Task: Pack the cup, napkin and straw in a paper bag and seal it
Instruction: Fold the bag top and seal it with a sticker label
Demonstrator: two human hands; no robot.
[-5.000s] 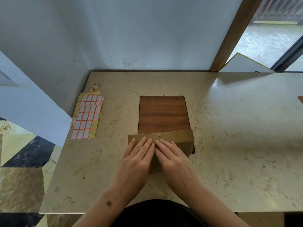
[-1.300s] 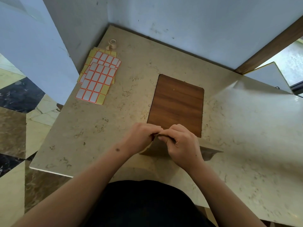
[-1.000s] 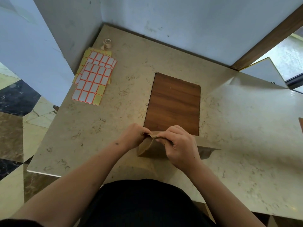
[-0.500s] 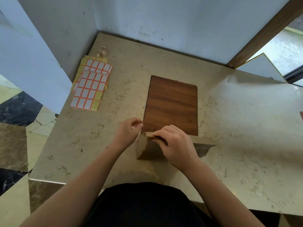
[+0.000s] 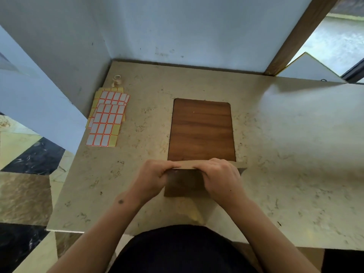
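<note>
From the head camera, a brown paper bag (image 5: 185, 183) stands on the beige marble-patterned table (image 5: 285, 154), just in front of the near edge of a dark wooden rectangular board (image 5: 201, 131). The left hand (image 5: 155, 177) curls round the bag's folded top edge at its left end; the right hand (image 5: 220, 177) grips the same fold at the right. Well off to the left lie sheets of white, red-bordered stickers on yellow backing (image 5: 107, 117), with a small roll of tape (image 5: 117, 78) just behind them.
</note>
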